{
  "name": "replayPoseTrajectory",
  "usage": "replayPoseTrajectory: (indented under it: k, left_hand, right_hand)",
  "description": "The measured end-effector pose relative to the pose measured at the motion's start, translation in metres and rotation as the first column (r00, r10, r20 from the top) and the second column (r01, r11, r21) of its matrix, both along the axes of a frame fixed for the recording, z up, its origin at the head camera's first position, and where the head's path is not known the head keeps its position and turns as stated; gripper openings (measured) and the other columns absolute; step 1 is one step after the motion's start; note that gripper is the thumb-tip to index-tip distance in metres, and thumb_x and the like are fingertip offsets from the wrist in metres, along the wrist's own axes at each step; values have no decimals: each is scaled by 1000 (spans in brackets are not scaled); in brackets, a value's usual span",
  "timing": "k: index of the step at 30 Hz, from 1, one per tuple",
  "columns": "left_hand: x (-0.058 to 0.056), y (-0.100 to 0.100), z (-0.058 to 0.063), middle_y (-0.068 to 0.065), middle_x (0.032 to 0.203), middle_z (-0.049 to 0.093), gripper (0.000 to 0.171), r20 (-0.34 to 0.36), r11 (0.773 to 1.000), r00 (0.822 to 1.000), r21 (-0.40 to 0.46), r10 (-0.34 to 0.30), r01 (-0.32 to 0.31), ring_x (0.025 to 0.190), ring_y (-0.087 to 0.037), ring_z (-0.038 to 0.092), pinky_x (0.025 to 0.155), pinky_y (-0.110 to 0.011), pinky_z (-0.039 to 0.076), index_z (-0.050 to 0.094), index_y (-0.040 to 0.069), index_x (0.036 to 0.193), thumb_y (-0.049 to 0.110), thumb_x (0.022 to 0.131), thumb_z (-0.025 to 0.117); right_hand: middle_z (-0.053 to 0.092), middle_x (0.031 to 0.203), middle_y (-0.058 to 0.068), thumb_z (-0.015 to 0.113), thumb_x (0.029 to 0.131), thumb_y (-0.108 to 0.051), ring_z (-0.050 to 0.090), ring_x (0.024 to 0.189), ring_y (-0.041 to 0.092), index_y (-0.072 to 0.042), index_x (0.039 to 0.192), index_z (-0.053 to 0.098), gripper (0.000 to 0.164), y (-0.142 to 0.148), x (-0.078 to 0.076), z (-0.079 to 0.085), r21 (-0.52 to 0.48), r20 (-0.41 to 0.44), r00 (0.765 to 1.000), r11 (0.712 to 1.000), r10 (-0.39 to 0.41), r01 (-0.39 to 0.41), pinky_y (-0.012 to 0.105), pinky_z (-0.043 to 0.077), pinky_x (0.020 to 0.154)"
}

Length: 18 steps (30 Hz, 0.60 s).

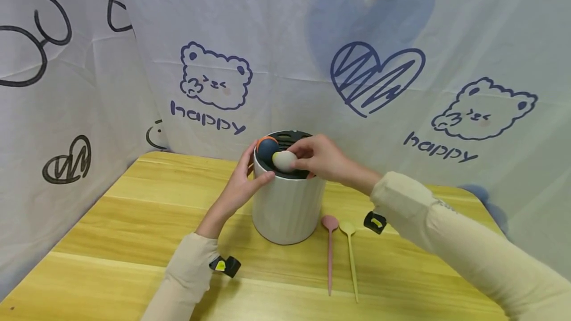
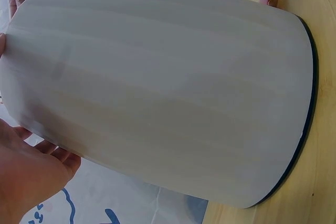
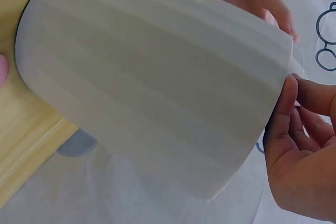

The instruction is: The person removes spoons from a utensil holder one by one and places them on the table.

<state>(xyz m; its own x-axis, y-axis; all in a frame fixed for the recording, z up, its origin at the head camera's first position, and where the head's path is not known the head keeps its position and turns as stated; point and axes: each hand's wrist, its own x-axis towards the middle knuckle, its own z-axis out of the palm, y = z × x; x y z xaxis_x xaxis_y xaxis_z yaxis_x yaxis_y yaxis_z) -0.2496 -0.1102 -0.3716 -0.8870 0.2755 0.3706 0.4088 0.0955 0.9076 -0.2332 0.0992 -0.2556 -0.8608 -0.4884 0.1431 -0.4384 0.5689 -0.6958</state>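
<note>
A white ribbed cylindrical holder [image 1: 287, 207] with a black slotted top [image 1: 290, 136] stands upright on the table. My left hand [image 1: 238, 187] holds its left side, thumb along the front rim and fingers round the far side. At the opening, my right hand [image 1: 323, 157] pinches a whitish rounded piece [image 1: 284, 161] with a yellow edge between thumb and fingers. Beside that piece, a dark blue round piece [image 1: 267, 148] with an orange edge sits inside the rim. In both wrist views the ribbed wall [image 2: 168, 93] [image 3: 152, 82] fills most of the picture and hides the opening.
On the wooden table [image 1: 134, 232], right of the holder, lie a pink long-handled spoon [image 1: 330, 223] and a yellow one [image 1: 348, 228], side by side with handles toward me. White cloth [image 1: 290, 38] with printed bears and hearts hangs behind and at the left.
</note>
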Motion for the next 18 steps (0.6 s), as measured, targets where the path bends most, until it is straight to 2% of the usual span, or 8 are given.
replayPoseTrajectory:
  k: [8, 18]
  left_hand:
    - [0, 0, -1, -8, 159, 17, 92, 3, 1000, 1000, -3, -10, 10, 144, -26, 18, 115, -48, 19, 15, 15, 155, 50, 86, 65]
    - [0, 0, -3, -8, 159, 16, 90, -6, 1000, 1000, 1, -12, 12, 144, -27, 17, 115, -49, 18, 15, 15, 156, 45, 87, 64]
  right_hand:
    - [69, 98, 14, 71, 86, -4, 67, 84, 21, 3, 110, 69, 25, 9, -4, -1, -36, -7, 1000, 999, -21, 21, 33, 56, 54]
    - [66, 100, 17, 69, 87, -1, 66, 85, 25, 5, 107, 67, 21, 17, -6, -1, -70, 6, 1000, 997, -17, 17, 35, 56, 53]
